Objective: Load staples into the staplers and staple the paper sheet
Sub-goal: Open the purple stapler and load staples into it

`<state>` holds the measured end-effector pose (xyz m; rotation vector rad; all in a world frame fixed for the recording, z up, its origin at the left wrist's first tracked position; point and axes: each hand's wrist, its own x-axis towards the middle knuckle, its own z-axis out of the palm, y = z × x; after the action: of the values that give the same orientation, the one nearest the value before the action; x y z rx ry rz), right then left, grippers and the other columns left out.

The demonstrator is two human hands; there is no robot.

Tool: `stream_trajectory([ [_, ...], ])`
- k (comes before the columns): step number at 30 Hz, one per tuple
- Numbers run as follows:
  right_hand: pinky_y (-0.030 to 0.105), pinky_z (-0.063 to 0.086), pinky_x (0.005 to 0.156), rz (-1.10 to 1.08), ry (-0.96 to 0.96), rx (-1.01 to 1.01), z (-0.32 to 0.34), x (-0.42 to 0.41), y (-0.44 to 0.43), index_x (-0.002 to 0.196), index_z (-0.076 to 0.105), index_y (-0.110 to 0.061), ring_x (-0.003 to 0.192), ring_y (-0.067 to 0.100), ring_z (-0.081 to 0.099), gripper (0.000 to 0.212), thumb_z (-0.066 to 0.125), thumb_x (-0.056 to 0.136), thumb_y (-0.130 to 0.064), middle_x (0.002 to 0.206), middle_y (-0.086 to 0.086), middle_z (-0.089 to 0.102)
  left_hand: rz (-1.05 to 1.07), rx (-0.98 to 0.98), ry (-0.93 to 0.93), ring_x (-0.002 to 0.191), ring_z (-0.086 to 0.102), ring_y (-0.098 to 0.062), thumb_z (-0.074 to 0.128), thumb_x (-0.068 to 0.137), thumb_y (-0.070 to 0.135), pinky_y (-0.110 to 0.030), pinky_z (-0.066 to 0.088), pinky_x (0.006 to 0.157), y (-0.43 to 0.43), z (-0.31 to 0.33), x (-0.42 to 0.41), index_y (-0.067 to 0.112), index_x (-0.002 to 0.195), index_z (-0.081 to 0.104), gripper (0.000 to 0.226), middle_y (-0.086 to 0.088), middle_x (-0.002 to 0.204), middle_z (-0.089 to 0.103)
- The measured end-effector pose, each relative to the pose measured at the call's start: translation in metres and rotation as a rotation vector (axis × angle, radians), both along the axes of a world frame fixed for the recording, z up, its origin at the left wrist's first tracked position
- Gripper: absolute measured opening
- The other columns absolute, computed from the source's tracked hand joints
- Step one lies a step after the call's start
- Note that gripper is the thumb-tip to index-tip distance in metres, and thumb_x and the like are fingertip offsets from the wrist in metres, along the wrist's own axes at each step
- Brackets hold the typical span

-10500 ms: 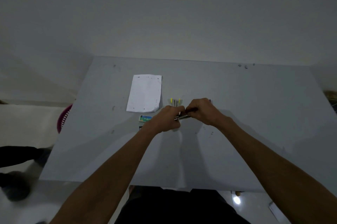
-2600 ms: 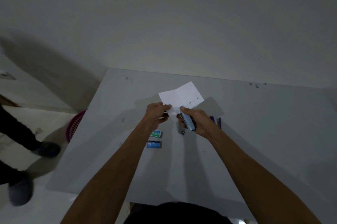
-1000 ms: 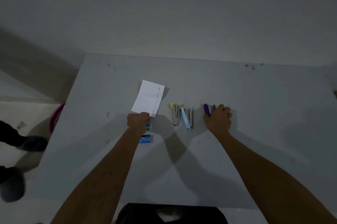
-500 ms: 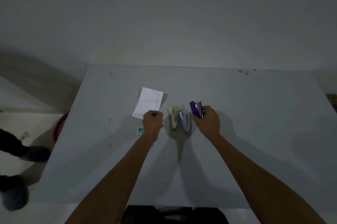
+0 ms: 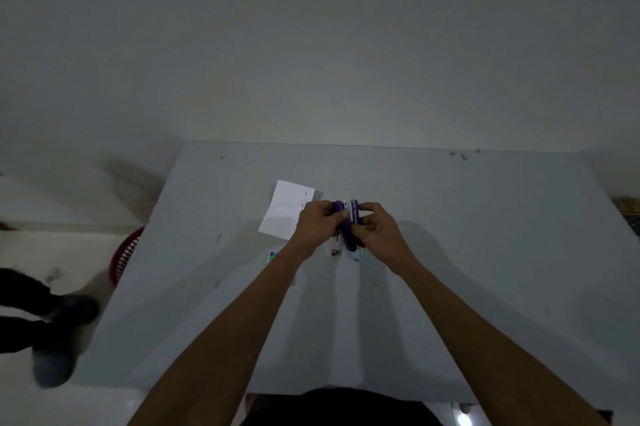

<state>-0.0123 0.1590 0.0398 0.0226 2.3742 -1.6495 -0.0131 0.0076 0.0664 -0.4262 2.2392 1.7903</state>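
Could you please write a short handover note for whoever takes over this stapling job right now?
Left hand grips the purple stapler; right hand pinches its other half, and it looks hinged open.
Paper sheet lies flat on the table, left of the hands. Light blue stapler and a third stapler lie beneath the hands; staple box beside the left forearm.
Done: sheet stapled with the light blue stapler seconds ago.
Left: load the purple stapler, staple the sheet.
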Motion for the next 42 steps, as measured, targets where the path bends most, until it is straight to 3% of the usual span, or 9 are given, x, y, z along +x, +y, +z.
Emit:
stream_trajectory([
  [3,0.039,0.061,0.069,-0.031,-0.063,-0.06,0.005,-0.003,0.0,0.123,0.055,-0.026,0.082,0.029,0.07,0.028,0.048,0.097,-0.019,0.095,0.014,0.07,-0.057,-0.042,0.041,0.096,0.068,-0.03,0.063,0.088,0.013,-0.042,0.057,0.086,0.0,0.004,0.003,0.001,0.113,0.064,0.027,-0.017,0.104,0.07],
  [6,0.038,0.061,0.063,-0.028,-0.052,-0.033,0.004,-0.004,-0.001,0.125,0.056,-0.025,0.082,0.03,0.07,0.027,0.047,0.099,-0.026,0.102,0.012,0.067,-0.101,-0.099,0.083,0.092,0.069,-0.029,0.065,0.088,0.017,-0.042,0.058,0.084,0.003,0.003,0.007,0.003,0.111,0.065,0.027,-0.015,0.099,0.07],
  [11,0.048,0.061,0.064,-0.12,-0.046,0.031,-0.004,-0.007,0.003,0.106,0.062,-0.018,0.08,0.032,0.07,0.016,0.049,0.097,-0.018,0.101,0.017,0.065,-0.069,-0.113,0.104,0.092,0.068,-0.032,0.066,0.087,0.016,-0.043,0.059,0.081,0.002,0.003,0.01,0.002,0.11,0.064,0.027,-0.013,0.094,0.068],
  [18,0.05,0.06,0.071,-0.281,-0.122,0.05,-0.038,-0.025,0.011,0.089,0.061,-0.033,0.085,0.031,0.068,0.015,0.049,0.092,-0.024,0.1,0.012,0.067,-0.008,-0.11,0.134,0.091,0.067,-0.026,0.071,0.078,0.017,-0.044,0.058,0.084,0.0,-0.001,0.018,0.009,0.099,0.066,0.023,-0.008,0.091,0.069],
  [26,0.048,0.06,0.067,-0.512,-0.337,-0.375,-0.014,-0.017,0.007,0.101,0.061,0.005,0.08,0.04,0.07,0.019,0.046,0.089,0.006,0.093,0.025,0.067,0.142,0.047,0.197,0.088,0.066,-0.036,0.068,0.062,0.021,-0.048,0.058,0.08,-0.01,-0.003,0.031,0.006,0.076,0.061,0.022,-0.016,0.081,0.065],
  [29,0.043,0.06,0.065,-0.563,-0.371,-0.54,-0.007,-0.016,0.005,0.094,0.059,0.006,0.076,0.037,0.069,0.02,0.042,0.087,0.012,0.09,0.026,0.067,0.272,0.238,0.118,0.095,0.066,-0.041,0.062,0.072,0.003,-0.05,0.057,0.085,-0.012,-0.008,0.034,0.004,0.069,0.056,0.007,-0.03,0.09,0.064],
  [33,0.041,0.059,0.058,-0.577,-0.377,-0.65,0.001,-0.013,0.002,0.089,0.056,0.002,0.071,0.036,0.065,0.018,0.04,0.089,0.011,0.081,0.023,0.063,0.336,0.362,0.012,0.085,0.064,-0.029,0.046,0.082,-0.015,-0.034,0.06,0.076,-0.014,-0.016,0.038,0.005,0.067,0.05,0.025,-0.022,0.092,0.061],
  [38,0.041,0.057,0.058,-0.564,-0.387,-0.638,0.0,-0.005,-0.001,0.098,0.053,0.0,0.069,0.035,0.065,0.017,0.039,0.094,0.006,0.082,0.021,0.06,0.008,-0.205,0.011,0.082,0.057,-0.019,0.046,0.079,-0.009,-0.024,0.047,0.063,-0.018,-0.014,0.036,0.008,0.096,0.064,0.03,-0.01,0.096,0.065],
  [42,0.045,0.058,0.069,-0.548,-0.369,-0.657,-0.001,-0.005,-0.003,0.102,0.056,0.002,0.072,0.035,0.065,0.018,0.043,0.092,0.008,0.084,0.021,0.06,-0.203,-0.423,0.053,0.087,0.061,-0.022,0.051,0.075,0.013,-0.033,0.051,0.075,-0.012,-0.002,0.034,0.022,0.107,0.063,0.035,-0.003,0.101,0.068],
])
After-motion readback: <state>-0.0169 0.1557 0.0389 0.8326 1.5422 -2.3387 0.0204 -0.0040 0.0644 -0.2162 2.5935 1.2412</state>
